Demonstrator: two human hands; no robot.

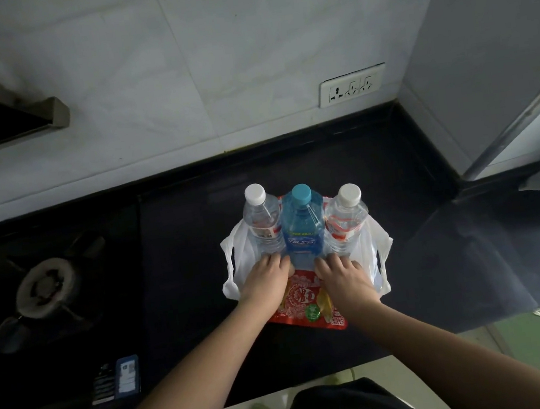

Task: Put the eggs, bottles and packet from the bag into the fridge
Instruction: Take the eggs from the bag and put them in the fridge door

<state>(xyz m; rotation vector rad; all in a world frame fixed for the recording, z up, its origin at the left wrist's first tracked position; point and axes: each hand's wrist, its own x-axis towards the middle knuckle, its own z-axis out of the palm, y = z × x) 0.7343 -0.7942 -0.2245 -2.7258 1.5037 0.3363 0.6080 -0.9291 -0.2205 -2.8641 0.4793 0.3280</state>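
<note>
Three bottles upright in a row on the dark counter (397,187), standing inside a white plastic bag (234,260) pushed down around their bases. Left bottle (262,222) clear with a white cap, touching the middle bottle (302,227), blue with a blue cap; right bottle (346,218) clear with a white cap and a red label, touching the blue one on its other side. Bag handles splayed out to either side. Red packet (304,302) lying flat just in front of the bottles, its near edge sticking out of the bag toward the viewer.

Left hand (265,280) reaching in at the foot of the left and middle bottles, fingers bent down over the packet's far edge; cannot tell whether grasping anything. Right hand (343,275) beside it at the foot of the middle and right bottles, fingers likewise curled downward, tips hidden; grasp cannot be told either. Both forearms bare, stretched forward over the counter's edge.

No eggs to be made out.

Gas burner (44,289) well to the left, set in the dark hob. Wall socket (351,85) on the white tiles behind. Fridge (489,55) at the right end of the counter, grey.
</note>
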